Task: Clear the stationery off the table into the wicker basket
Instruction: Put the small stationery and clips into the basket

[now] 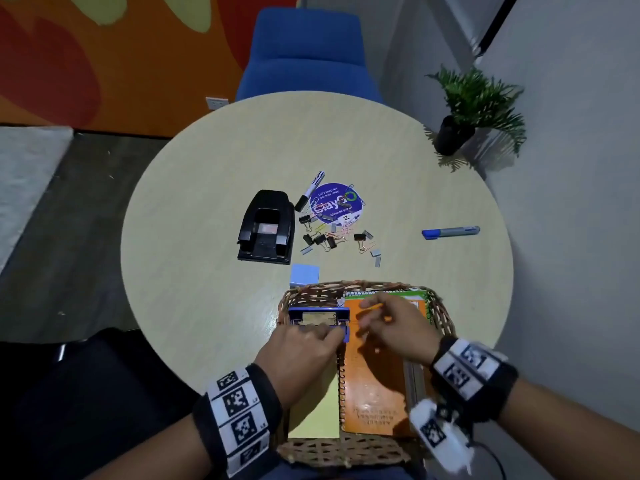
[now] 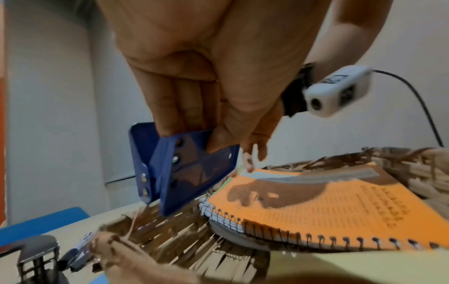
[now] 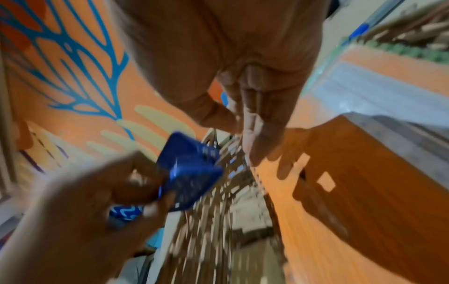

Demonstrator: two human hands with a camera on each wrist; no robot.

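The wicker basket (image 1: 445, 320) sits at the table's near edge and holds an orange spiral notebook (image 1: 374, 386) beside a yellow pad (image 1: 315, 410). My left hand (image 1: 311, 341) grips a small blue hole punch (image 1: 318, 315) over the basket's left half. In the left wrist view the thumb and fingers (image 2: 170, 115) pinch the punch (image 2: 184, 173) just above the basket's wall (image 2: 157, 240). My right hand (image 1: 367, 317) hovers over the far end of the notebook (image 3: 364, 192) with its fingers (image 3: 257, 134) straight and nothing in them.
Further out on the round table (image 1: 207, 168) lie a black hole punch (image 1: 266, 228), a black marker (image 1: 310, 190), a blue marker (image 1: 450, 232), a blue sticky pad (image 1: 304, 273) and scattered clips and staples (image 1: 332, 235). A potted plant (image 1: 467, 109) stands at the right, a blue chair (image 1: 304, 53) behind.
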